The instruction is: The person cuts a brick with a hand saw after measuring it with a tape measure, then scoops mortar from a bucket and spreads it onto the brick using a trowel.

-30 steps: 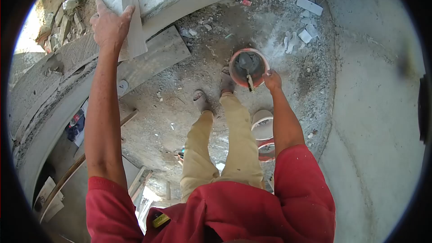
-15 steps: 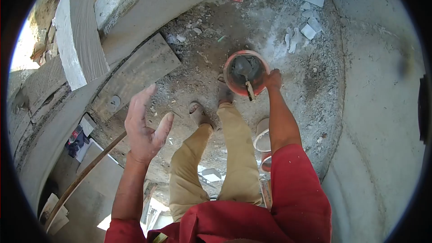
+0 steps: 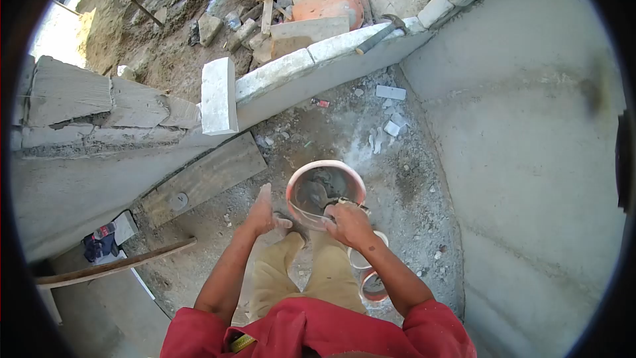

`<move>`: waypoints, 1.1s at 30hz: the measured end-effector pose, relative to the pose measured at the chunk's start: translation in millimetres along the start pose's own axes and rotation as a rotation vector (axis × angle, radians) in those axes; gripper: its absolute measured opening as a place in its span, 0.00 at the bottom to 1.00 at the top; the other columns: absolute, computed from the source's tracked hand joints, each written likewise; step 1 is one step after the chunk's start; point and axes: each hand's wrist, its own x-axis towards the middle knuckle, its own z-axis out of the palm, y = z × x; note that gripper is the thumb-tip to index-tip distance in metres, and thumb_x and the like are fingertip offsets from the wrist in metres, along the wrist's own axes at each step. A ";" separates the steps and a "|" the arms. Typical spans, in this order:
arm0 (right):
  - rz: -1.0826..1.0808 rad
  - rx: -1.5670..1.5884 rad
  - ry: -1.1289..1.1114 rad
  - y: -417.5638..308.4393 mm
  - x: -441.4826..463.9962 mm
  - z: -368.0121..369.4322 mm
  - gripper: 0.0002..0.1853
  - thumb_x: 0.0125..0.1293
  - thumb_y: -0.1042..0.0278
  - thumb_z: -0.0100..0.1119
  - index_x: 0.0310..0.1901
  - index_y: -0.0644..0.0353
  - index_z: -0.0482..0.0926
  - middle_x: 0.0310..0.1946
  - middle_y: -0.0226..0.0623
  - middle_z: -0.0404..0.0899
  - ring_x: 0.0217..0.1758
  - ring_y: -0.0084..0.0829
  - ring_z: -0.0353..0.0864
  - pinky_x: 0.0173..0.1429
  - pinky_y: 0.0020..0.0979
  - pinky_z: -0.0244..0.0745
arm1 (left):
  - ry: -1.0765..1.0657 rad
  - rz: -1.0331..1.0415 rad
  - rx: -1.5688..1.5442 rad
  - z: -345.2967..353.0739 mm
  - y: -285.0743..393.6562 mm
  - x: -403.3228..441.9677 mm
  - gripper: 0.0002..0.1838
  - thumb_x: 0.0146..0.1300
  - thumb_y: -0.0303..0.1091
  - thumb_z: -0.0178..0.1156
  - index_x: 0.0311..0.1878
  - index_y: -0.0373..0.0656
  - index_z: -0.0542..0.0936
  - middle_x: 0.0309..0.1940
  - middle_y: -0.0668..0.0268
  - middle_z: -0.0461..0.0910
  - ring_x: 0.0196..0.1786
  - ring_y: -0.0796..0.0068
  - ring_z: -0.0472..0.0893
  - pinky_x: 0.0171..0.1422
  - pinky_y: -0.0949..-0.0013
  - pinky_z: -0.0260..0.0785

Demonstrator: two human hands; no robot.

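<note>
An orange-rimmed bucket (image 3: 292, 193) holds wet grey mortar (image 3: 324, 176), with a trowel (image 3: 314, 193) lying in it. My right hand (image 3: 349, 223) is closed on the near right part of the bucket's rim, right by the trowel's handle. The fingers partly cover that handle. To the left of the bucket, my left hand (image 3: 264, 215) is open and holds nothing, its fingers stretched forward and its thumb towards the bucket. It looks close to the rim but apart from it.
A low block wall (image 3: 278, 74) curves ahead, with a white block (image 3: 219, 96) and a hammer (image 3: 379, 35) on top. A board (image 3: 205, 179) lies along its foot. Two smaller buckets (image 3: 375, 285) stand by my right leg. A smooth wall (image 3: 523, 179) rises on the right.
My view has tilted up towards the wall. The bucket is nearer my body and looks raised, with my right hand still on its rim. My left hand has come close to its left side.
</note>
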 end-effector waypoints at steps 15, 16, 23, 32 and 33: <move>-0.117 -0.253 0.345 -135.7 -20.1 -68.0 0.29 0.65 0.43 0.67 0.60 0.53 0.77 0.61 0.55 0.74 0.63 0.60 0.75 0.66 0.60 0.69 | 0.910 -0.073 -0.601 -28.0 45.0 -216.9 0.10 0.49 0.27 0.68 0.31 0.36 0.77 0.24 0.64 0.77 0.25 0.73 0.75 0.31 0.62 0.70; -0.042 -0.172 0.120 -126.8 -14.3 -61.5 0.30 0.66 0.43 0.65 0.63 0.53 0.75 0.60 0.56 0.76 0.63 0.62 0.76 0.65 0.59 0.71 | 0.950 -0.127 -0.690 -17.5 38.1 -224.2 0.10 0.49 0.27 0.68 0.31 0.36 0.76 0.23 0.65 0.77 0.24 0.72 0.75 0.29 0.62 0.70; -0.723 -0.228 0.044 -97.1 17.2 34.7 0.24 0.64 0.51 0.68 0.57 0.54 0.76 0.51 0.53 0.82 0.59 0.53 0.82 0.62 0.51 0.78 | 1.007 -0.495 -1.072 106.3 19.7 -258.9 0.14 0.56 0.30 0.64 0.40 0.28 0.75 0.28 0.52 0.81 0.33 0.56 0.85 0.40 0.54 0.81; -0.834 -0.666 -0.586 -116.8 12.8 82.1 0.28 0.67 0.44 0.62 0.58 0.59 0.79 0.51 0.54 0.85 0.56 0.53 0.86 0.58 0.53 0.81 | 1.170 -0.663 -1.311 117.7 87.8 -291.2 0.09 0.63 0.29 0.55 0.41 0.31 0.76 0.39 0.45 0.83 0.39 0.52 0.85 0.45 0.49 0.77; -0.962 -0.714 -0.606 -121.2 8.7 85.0 0.26 0.67 0.45 0.62 0.55 0.58 0.81 0.48 0.53 0.87 0.53 0.52 0.87 0.56 0.53 0.82 | 1.185 -0.598 -1.415 118.9 83.3 -288.8 0.10 0.64 0.29 0.54 0.42 0.31 0.76 0.41 0.44 0.83 0.40 0.51 0.84 0.47 0.48 0.77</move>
